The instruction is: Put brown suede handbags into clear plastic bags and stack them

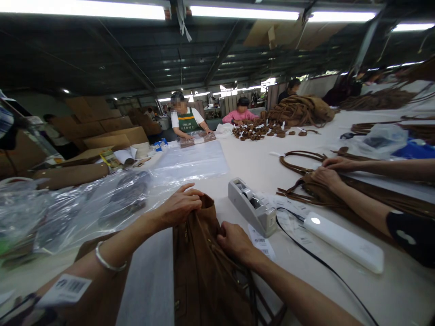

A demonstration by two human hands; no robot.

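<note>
A brown bag (200, 271) with metal fittings lies in front of me, its far end raised into an open fold. My left hand (181, 206) is closed on the rim of that end, thumb side hidden. On the bag's right side my right hand (236, 242) is closed with fingers curled against the material. White sheet material (149, 276) lies along the bag's left side. A barcode label (66, 289) is on my left forearm, below a silver bangle (108, 259).
A grey tape dispenser (251, 206) stands just right of my hands, near a white power bank (343, 242) with a black cable. Clear plastic bags (102, 203) cover the left. At right, another person's hands (328, 174) work on a brown bag. Co-workers and brown straps (261, 130) are farther back.
</note>
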